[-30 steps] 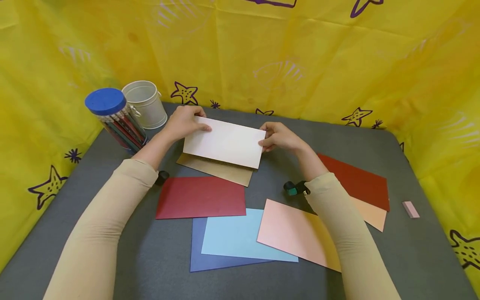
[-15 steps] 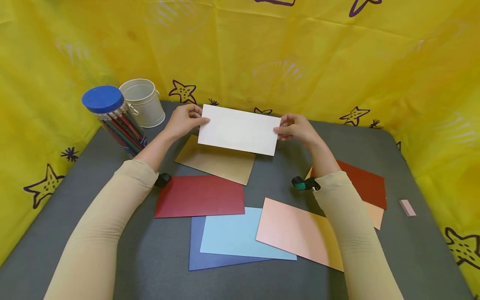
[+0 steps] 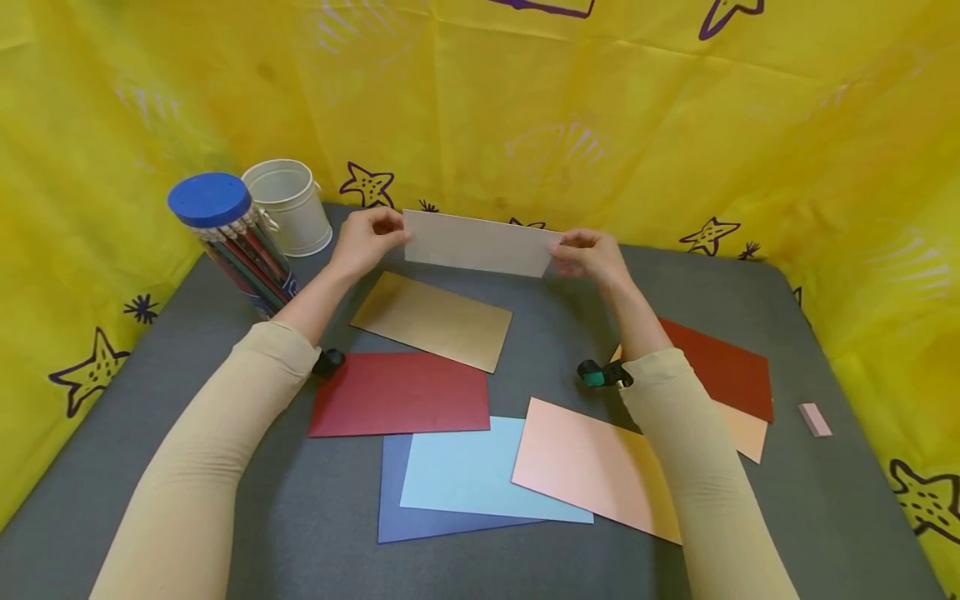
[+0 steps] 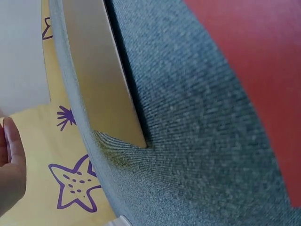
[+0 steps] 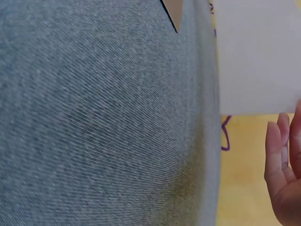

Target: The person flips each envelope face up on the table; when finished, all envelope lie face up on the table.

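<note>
A white rectangular paper card is held up at the back of the table, tilted so that its face is foreshortened and greyish. My left hand pinches its left edge between thumb and fingers. The opposite edge is pinched by my right hand. Both wrist views catch part of the raised card, with the hand beside it at the frame's edge. Below it, a gold-tan card lies on the table, just behind a dark red card.
Light blue, darker blue and pink cards overlap in front. A rust-red card lies under my right forearm's side, near a pink eraser. At back left stand a blue-lidded pencil tub and a white bucket.
Both hands have lifted the white card up and to the right, off the gold-tan card. Since half a second ago its face has tipped, looking narrower and darker.
</note>
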The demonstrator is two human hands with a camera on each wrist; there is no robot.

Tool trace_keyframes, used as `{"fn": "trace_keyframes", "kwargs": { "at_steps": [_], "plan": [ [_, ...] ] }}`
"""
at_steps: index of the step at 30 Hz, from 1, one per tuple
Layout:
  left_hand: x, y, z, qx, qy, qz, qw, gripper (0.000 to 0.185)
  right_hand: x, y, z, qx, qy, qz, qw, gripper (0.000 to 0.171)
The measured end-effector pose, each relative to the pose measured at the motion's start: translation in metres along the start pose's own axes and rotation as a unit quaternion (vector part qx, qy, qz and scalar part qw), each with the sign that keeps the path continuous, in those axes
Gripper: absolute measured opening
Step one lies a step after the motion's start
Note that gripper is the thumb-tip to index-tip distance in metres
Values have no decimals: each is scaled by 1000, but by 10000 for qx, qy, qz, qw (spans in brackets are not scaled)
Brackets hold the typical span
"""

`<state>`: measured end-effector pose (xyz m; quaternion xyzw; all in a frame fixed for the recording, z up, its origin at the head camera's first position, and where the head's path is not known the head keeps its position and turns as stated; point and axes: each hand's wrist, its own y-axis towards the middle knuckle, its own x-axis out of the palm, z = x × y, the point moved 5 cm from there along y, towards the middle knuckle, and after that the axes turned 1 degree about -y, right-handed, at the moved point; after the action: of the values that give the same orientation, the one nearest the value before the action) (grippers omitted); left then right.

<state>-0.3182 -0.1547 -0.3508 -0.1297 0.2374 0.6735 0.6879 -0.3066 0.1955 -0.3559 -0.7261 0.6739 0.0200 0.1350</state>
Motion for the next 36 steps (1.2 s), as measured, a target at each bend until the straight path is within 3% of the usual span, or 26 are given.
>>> {"fn": "trace_keyframes", "kwargs": {
  "at_steps": [4,8,15,18,24,32,36],
  "plan": [
    [0,0,-2,3,-122,232,9997,16,4,0,2,-149,147,-252,9995,5],
    [-1,1,-5,-173,-236,328,9990,18,7,2,6,-226,44,-465,9987,15],
    [3,2,-11,-908,-434,97,9949,25,16,5,13,61,-22,-255,9997,30],
    [5,1,-13,-1141,-339,0,9929,30,20,5,15,102,-286,-292,9991,32],
    [7,2,-20,-1287,-58,-256,9913,34,30,8,23,0,-484,-287,9984,35],
    [10,5,-25,-1501,323,-275,9878,42,43,14,32,245,-443,-75,9987,55],
    [9,7,-26,-1567,437,-100,9866,38,46,17,32,377,-321,88,9987,54]
  ]
}}
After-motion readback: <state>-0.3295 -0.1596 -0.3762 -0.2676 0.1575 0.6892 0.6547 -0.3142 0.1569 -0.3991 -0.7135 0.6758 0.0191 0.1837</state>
